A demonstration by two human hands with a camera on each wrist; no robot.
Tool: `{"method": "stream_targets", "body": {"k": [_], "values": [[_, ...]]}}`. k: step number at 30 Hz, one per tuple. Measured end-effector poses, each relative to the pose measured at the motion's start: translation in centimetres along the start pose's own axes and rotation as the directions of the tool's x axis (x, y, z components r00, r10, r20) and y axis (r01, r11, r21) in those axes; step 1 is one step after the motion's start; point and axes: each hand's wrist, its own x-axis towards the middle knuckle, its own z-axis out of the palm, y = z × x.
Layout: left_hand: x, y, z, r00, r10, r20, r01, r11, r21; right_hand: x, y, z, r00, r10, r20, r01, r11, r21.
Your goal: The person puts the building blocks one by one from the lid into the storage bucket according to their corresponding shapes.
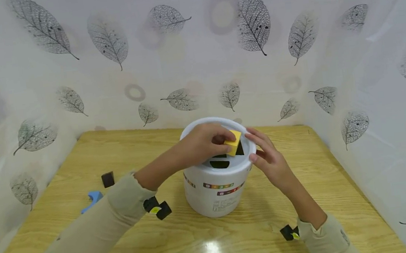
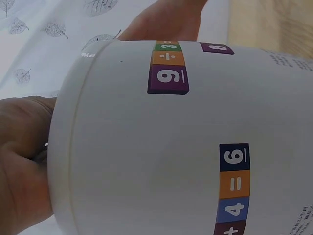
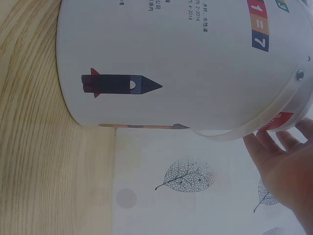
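So the yellow block (image 1: 233, 142) is right around the middle of the head view, over the lid (image 1: 234, 164) of a white bucket (image 1: 199, 197). The left hand (image 1: 206, 143) has it pinched between thumb and fingers, and those fingers cover a good chunk of it. Can't really tell if its underside is touching the lid or sitting in a cutout. A few dark cutouts (image 1: 220, 164) show, but the hand and block hide parts of the others, so no luck reading every shape.

The right hand (image 1: 271, 160) is on the right side of the bucket, fingers spread fairly wide and touching the rim.

The left wrist view is mostly bucket wall; the left hand gets chopped off at the left edge, and the block is out of sight there. In the right wrist view, the handle (image 3: 234, 135) curves along the right side, and a red label (image 3: 281, 120) beside it is partly covered. The small print is mostly too tiny to read.

Over at the left of the head view there's a dark block (image 1: 108, 179) on the table (image 1: 146, 149), plus a blue piece (image 1: 93, 198) half hidden behind the left sleeve (image 1: 98, 228), so its full outline is anyone's guess.
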Motion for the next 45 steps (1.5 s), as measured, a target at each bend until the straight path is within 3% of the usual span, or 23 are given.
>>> {"method": "stream_targets", "body": {"k": [10,19,30,45], "values": [[0.7,0.2,0.8,0.999,0.007,-0.042,-0.006,1.0,0.023,0.0,-0.1,0.0,1.0,0.003,-0.013,-0.003,1.0,-0.022],[1.0,0.9,1.2,0.999,0.035,-0.037,-0.033,0.998,0.049,-0.1,-0.3,0.0,1.0,-0.003,-0.002,0.003,1.0,-0.018],[0.9,1.2,1.2,0.999,-0.012,-0.036,0.014,0.999,0.051,0.0,-0.1,-0.1,1.0,0.001,0.004,-0.001,1.0,-0.021],[0.3,1.1,1.2,0.999,-0.017,-0.047,0.02,0.998,0.057,0.0,-0.1,0.0,1.0,-0.02,0.003,0.02,1.0,-0.013]]}}
